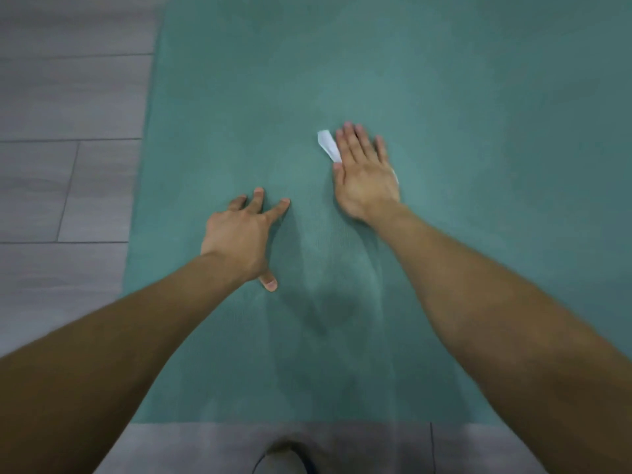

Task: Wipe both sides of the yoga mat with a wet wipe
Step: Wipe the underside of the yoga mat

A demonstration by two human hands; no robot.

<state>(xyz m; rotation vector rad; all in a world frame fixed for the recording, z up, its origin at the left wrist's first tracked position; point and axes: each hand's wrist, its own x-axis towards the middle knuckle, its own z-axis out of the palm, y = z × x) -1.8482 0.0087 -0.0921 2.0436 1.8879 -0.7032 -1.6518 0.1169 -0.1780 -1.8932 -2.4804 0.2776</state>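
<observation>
A teal yoga mat [393,70] lies flat on the floor and fills most of the view. My right hand [364,172] presses flat on a white wet wipe [327,143] near the mat's middle, fingers straight; most of the wipe is hidden under the palm, with one end sticking out past the fingers to the left. My left hand [244,234] rests on the mat to the left and nearer to me, fingers spread with the fingertips touching the surface and holding nothing.
Grey wood-look floor [68,131] runs along the mat's left edge and its near edge. A shoe tip [285,456] shows at the bottom centre, just off the mat's near edge.
</observation>
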